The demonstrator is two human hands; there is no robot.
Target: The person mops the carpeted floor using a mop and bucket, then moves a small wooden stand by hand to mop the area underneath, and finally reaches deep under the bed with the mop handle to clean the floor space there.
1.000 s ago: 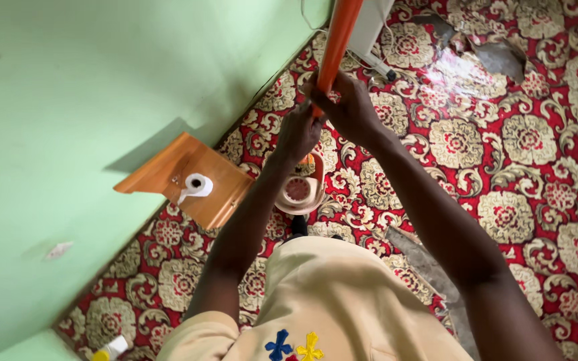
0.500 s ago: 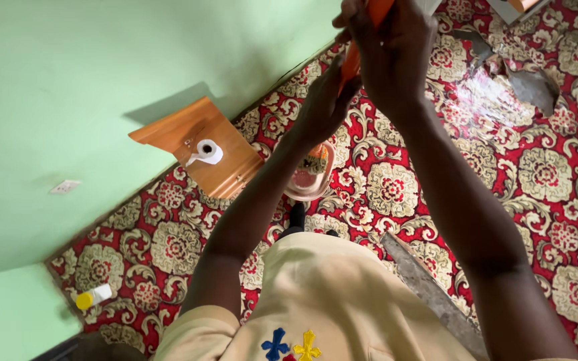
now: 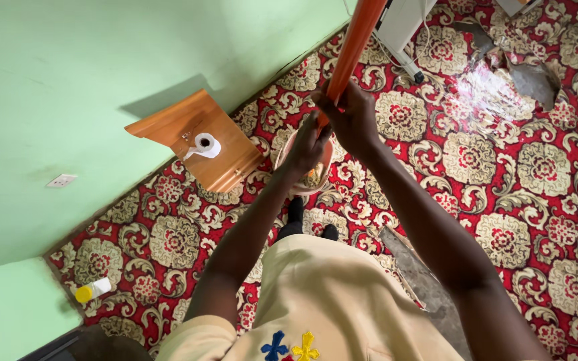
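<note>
Both hands grip a long orange pole (image 3: 354, 41) that rises toward the top of the view. My right hand (image 3: 350, 113) is wrapped around it higher up. My left hand (image 3: 309, 144) holds the pole's lower end just beneath. Directly below the hands, a round pinkish bucket (image 3: 287, 148) stands on the red patterned carpet (image 3: 503, 200); the hands hide most of it. My beige shirt with blue and yellow emblems fills the bottom of the view.
A small wooden stand (image 3: 199, 137) with a white paper roll (image 3: 205, 144) sits against the green wall (image 3: 102, 67). A white appliance with a cable (image 3: 403, 27) is at the top. A bottle with a yellow cap (image 3: 92, 290) lies at the lower left. Torn carpet patches (image 3: 530, 73) show at the upper right.
The hands were raised high on the pole half a second ago and have come back down over the bucket. The view has shifted slightly.
</note>
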